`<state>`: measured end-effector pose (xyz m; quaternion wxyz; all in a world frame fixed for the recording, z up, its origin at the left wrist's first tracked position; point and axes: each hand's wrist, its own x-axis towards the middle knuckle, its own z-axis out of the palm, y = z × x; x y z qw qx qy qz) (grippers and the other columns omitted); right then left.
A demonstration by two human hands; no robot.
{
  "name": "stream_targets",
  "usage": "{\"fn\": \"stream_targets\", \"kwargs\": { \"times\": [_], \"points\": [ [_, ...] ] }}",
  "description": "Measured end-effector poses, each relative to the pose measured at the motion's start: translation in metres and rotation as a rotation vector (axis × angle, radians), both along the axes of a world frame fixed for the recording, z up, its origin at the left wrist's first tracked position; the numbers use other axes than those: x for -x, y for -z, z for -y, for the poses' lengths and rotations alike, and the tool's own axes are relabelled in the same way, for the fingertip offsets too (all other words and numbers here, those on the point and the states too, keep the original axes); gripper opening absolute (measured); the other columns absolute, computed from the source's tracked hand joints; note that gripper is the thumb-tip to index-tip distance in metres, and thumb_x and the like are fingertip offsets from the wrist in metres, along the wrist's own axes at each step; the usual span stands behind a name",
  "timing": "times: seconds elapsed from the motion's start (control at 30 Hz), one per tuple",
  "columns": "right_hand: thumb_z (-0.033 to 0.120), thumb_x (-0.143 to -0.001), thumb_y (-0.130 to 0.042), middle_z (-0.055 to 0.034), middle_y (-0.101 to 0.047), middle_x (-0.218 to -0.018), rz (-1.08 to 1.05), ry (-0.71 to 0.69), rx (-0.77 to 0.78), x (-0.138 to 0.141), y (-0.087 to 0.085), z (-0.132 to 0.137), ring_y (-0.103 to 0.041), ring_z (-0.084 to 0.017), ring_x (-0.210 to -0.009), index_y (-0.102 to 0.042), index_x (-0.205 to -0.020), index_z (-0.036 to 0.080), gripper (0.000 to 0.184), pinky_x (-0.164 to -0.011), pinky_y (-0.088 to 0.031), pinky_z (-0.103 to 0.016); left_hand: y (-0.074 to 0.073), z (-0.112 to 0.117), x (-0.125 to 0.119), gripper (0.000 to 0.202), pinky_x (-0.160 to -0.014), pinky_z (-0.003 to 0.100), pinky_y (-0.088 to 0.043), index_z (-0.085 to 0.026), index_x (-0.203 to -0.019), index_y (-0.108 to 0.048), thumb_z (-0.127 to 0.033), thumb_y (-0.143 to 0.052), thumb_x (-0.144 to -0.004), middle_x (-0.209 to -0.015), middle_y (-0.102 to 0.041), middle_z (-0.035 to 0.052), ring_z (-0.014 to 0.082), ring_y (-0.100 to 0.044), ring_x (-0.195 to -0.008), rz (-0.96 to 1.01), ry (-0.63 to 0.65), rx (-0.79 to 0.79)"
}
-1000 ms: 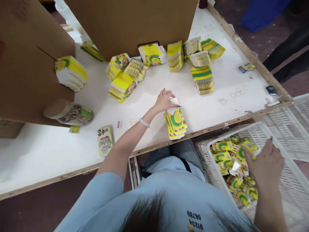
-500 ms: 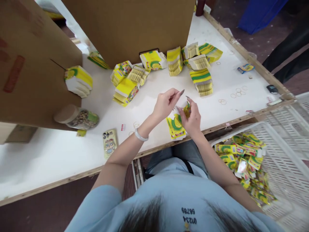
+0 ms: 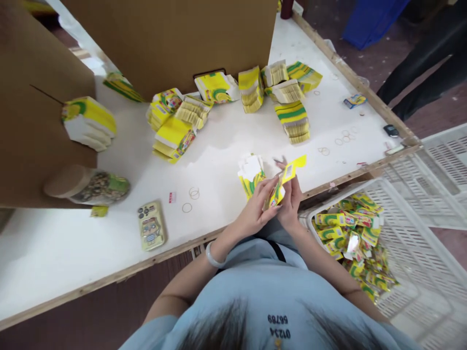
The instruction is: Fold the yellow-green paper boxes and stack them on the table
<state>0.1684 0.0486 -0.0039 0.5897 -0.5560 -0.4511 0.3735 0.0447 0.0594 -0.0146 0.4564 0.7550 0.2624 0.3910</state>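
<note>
Close to the table's front edge, my left hand (image 3: 257, 208) and my right hand (image 3: 291, 200) are closed on a small yellow and green carton (image 3: 278, 193). A yellow flap sticks up from it past the right fingers, and part of the carton is hidden behind my fingers. Just beyond my left hand, several yellow and green cartons (image 3: 249, 176) lie on the white tabletop with white flaps facing away from me.
Bundles of flat cartons (image 3: 175, 138) lie across the table before a large cardboard box (image 3: 171, 43). A phone (image 3: 152, 226), a jar (image 3: 98, 186) and rubber bands (image 3: 187, 208) are on the left. A white crate (image 3: 412, 228) holds many yellow packs at the right.
My hands, earlier apart with the left one empty, have come together on the carton near the table's edge. The view has shifted, so the table's things sit further left.
</note>
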Motion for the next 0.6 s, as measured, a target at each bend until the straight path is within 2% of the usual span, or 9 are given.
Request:
{"fn": "stream_targets", "kwargs": {
  "times": [0.07,0.13,0.2,0.27,0.33,0.4,0.5,0.57,0.6],
  "points": [
    [0.065,-0.099,-0.041,-0.0094,-0.072,-0.113,-0.091,0.056,0.006,0.005,-0.003,0.001,-0.067,-0.027,-0.113,-0.062,-0.119,0.024,0.050,-0.101,-0.054,-0.043,-0.003,0.001,0.003,0.059,-0.122,0.055,-0.037,-0.027,-0.153,-0.042,-0.054,-0.048,-0.102,-0.150,-0.052,0.0149,0.0331,-0.049,-0.140,0.006,-0.080,0.050],
    [0.065,-0.097,-0.048,-0.0083,-0.075,-0.107,-0.140,0.087,0.011,0.007,-0.005,0.002,-0.069,-0.026,-0.107,-0.064,-0.113,0.025,0.046,-0.095,-0.057,-0.040,-0.006,0.001,0.006,0.050,-0.113,0.051,-0.047,-0.023,-0.143,-0.052,-0.053,-0.048,-0.102,-0.135,-0.064,0.0135,0.0307,-0.060,-0.125,-0.001,-0.155,0.167],
    [0.066,-0.095,-0.053,-0.0083,-0.076,-0.106,-0.161,0.063,0.013,0.006,-0.006,0.004,-0.070,-0.026,-0.107,-0.063,-0.115,0.025,0.046,-0.092,-0.059,-0.039,-0.009,0.003,0.007,0.047,-0.098,0.044,-0.056,-0.020,-0.132,-0.059,-0.055,-0.048,-0.102,-0.114,-0.071,0.0105,0.0267,-0.067,-0.104,0.004,-0.206,0.308],
    [0.066,-0.093,-0.056,-0.0085,-0.076,-0.109,-0.176,-0.009,0.022,0.003,-0.006,0.007,-0.072,-0.026,-0.108,-0.058,-0.124,0.027,0.050,-0.093,-0.059,-0.040,-0.011,0.005,0.005,0.049,-0.087,0.040,-0.059,-0.019,-0.124,-0.063,-0.059,-0.048,-0.101,-0.102,-0.072,0.0083,0.0239,-0.068,-0.092,0.049,-0.237,0.412],
    [0.064,-0.094,-0.058,-0.0087,-0.077,-0.109,-0.183,-0.055,0.038,0.001,-0.004,0.011,-0.074,-0.025,-0.106,-0.050,-0.134,0.027,0.055,-0.093,-0.060,-0.041,-0.011,0.007,0.002,0.050,-0.087,0.039,-0.060,-0.020,-0.122,-0.065,-0.062,-0.051,-0.099,-0.105,-0.073,0.0087,0.0240,-0.069,-0.094,0.112,-0.253,0.480],
    [0.061,-0.095,-0.059,-0.0087,-0.077,-0.106,-0.205,-0.053,0.049,0.000,-0.003,0.015,-0.076,-0.025,-0.101,-0.041,-0.140,0.028,0.059,-0.090,-0.061,-0.041,-0.010,0.009,0.000,0.050,-0.092,0.042,-0.060,-0.021,-0.121,-0.067,-0.063,-0.055,-0.097,-0.113,-0.074,0.0097,0.0265,-0.070,-0.102,0.156,-0.252,0.524],
    [0.058,-0.095,-0.061,-0.0074,-0.078,-0.098,-0.249,-0.041,0.052,-0.002,0.000,0.019,-0.077,-0.024,-0.091,-0.034,-0.140,0.027,0.061,-0.082,-0.062,-0.039,-0.007,0.010,-0.001,0.050,-0.095,0.045,-0.060,-0.023,-0.125,-0.067,-0.063,-0.056,-0.096,-0.117,-0.075,0.0101,0.0296,-0.070,-0.106,0.161,-0.237,0.569],
    [0.056,-0.094,-0.065,-0.0044,-0.077,-0.091,-0.259,-0.018,0.039,-0.004,0.001,0.017,-0.076,-0.022,-0.082,-0.034,-0.138,0.028,0.061,-0.076,-0.061,-0.036,-0.007,0.010,-0.003,0.056,-0.092,0.045,-0.062,-0.026,-0.139,-0.057,-0.063,-0.055,-0.096,-0.119,-0.074,0.0103,0.0286,-0.072,-0.104,0.164,-0.228,0.586],
    [0.054,-0.093,-0.067,-0.0024,-0.076,-0.087,-0.255,-0.001,0.030,-0.006,0.001,0.016,-0.075,-0.021,-0.077,-0.034,-0.136,0.028,0.061,-0.073,-0.060,-0.034,-0.007,0.010,-0.004,0.063,-0.091,0.044,-0.062,-0.027,-0.149,-0.047,-0.062,-0.055,-0.097,-0.123,-0.073,0.0108,0.0274,-0.072,-0.103,0.176,-0.232,0.586]
  ]
}}
